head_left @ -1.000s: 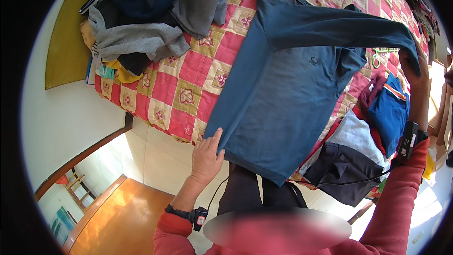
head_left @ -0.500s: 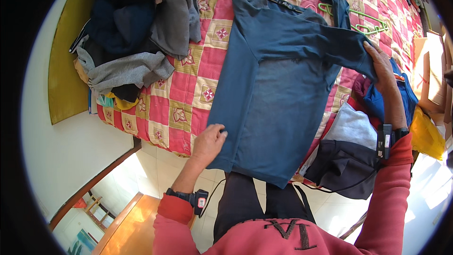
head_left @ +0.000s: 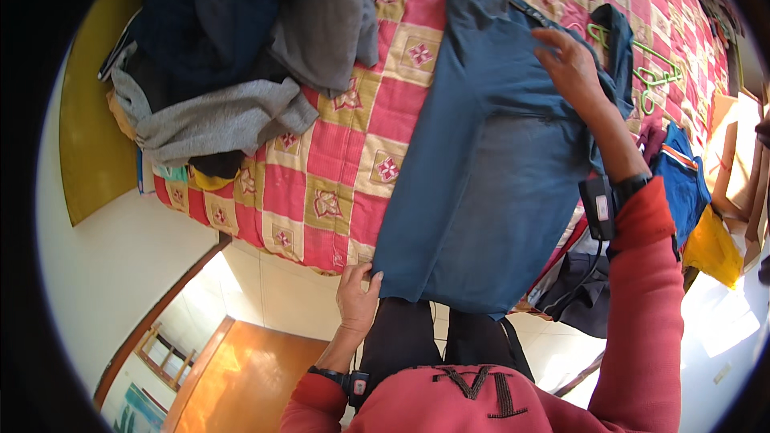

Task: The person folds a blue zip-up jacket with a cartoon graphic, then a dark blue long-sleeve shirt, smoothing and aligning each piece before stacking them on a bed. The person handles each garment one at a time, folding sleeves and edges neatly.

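Note:
A dark blue-green long-sleeved top (head_left: pixel 513 184) lies spread on the bed, its hem hanging toward me at the bed's near edge. My left hand (head_left: pixel 358 298) is at its lower left corner, thumb and fingers closed at the cloth's edge. Over the upper right part, close to the collar (head_left: pixel 525 12), my right hand (head_left: pixel 571 72) reaches with its fingers stretched and apart. Part of a sleeve (head_left: pixel 616 52) shows beyond this hand, beside a green hanger (head_left: pixel 659 76). My right hand and forearm hide some of the shoulder.
A heap of dark and grey clothes (head_left: pixel 216 116) sits at the left on the red-and-beige checked bedcover (head_left: pixel 327 204). At right are dark folded clothing (head_left: pixel 581 293), a blue garment (head_left: pixel 680 180), a yellow piece (head_left: pixel 712 248) and cardboard (head_left: pixel 726 144). Below left stands an orange-brown wooden surface (head_left: pixel 241 377).
My right hand has left the right sleeve and moved up and left toward the collar. My left hand has slid down to the lower corner. The whole view has shifted.

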A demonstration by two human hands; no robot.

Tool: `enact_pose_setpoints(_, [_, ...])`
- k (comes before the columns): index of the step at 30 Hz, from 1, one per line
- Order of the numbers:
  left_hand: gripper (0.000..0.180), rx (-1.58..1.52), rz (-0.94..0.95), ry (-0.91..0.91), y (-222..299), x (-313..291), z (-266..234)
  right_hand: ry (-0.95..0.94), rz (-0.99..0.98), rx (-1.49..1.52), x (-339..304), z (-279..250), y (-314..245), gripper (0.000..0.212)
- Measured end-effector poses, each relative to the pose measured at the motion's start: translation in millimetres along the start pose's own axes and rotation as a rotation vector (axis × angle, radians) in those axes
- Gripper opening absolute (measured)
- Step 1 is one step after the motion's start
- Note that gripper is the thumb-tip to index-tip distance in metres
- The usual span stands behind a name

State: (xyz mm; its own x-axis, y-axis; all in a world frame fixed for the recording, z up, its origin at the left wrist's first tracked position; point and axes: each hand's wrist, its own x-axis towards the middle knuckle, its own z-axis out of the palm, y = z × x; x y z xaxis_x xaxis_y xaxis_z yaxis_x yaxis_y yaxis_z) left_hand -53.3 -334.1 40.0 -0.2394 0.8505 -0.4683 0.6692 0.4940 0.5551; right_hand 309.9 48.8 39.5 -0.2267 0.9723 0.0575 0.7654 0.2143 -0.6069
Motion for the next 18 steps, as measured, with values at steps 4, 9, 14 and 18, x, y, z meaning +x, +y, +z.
enact_pose_setpoints(4, [0.044, 0.120, 0.071, 0.095, 3, -4, 10, -0.062, -0.009, -0.088, 80, 64, -31, 0.045])
enact_pose_setpoints(9, [0.041, 0.184, 0.145, 0.134, 8, -3, 13, -0.055, 0.078, -0.284, 117, 108, -45, 0.058])
enact_pose_setpoints(14, [0.028, 0.183, 0.246, 0.133, 7, 7, 9, -0.101, 0.188, -0.243, 125, 109, -28, 0.055])
enact_pose_setpoints(18, [0.018, 0.078, 0.262, 0.066, 3, 9, 1, -0.148, 0.354, 0.124, 121, 94, -14, 0.044])
